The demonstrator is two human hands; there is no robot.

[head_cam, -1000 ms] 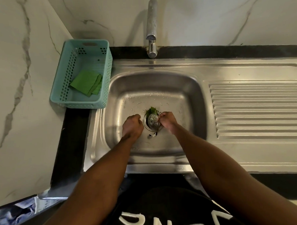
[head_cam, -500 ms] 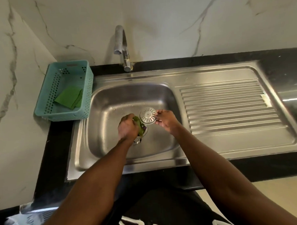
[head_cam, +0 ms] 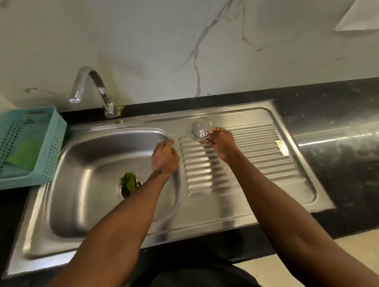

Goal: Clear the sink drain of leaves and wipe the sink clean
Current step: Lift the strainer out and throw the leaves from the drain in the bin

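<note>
Holding a round metal strainer [head_cam: 201, 128] by its near edge, the right hand [head_cam: 221, 144] is pinching it between fingertips over the far end of the ribbed draining board [head_cam: 260, 153]; whether the strainer is touching the steel or hanging just above it cannot be told.

Left hand [head_cam: 165, 158]: hovering over the right rim of the basin, back of the hand facing up, fingers curled inward. Whether anything is lying inside that curl cannot be told.

Leaves [head_cam: 128, 182]: a green clump sitting in the open drain [head_cam: 129, 187] at the bottom of the basin, partly crossed by the left forearm.

Sink [head_cam: 82, 191]: stainless steel, one bowl on the left, draining board on the right, set in a black counter [head_cam: 340, 136].

Tap [head_cam: 90, 91]: curved, standing behind the bowl, spout pointing left.

Basket [head_cam: 52, 149]: teal, perforated, sitting on the counter just left of the sink, with a green cloth [head_cam: 24, 155] lying inside.

Wall [head_cam: 180, 46]: pale marble with grey veins.
</note>
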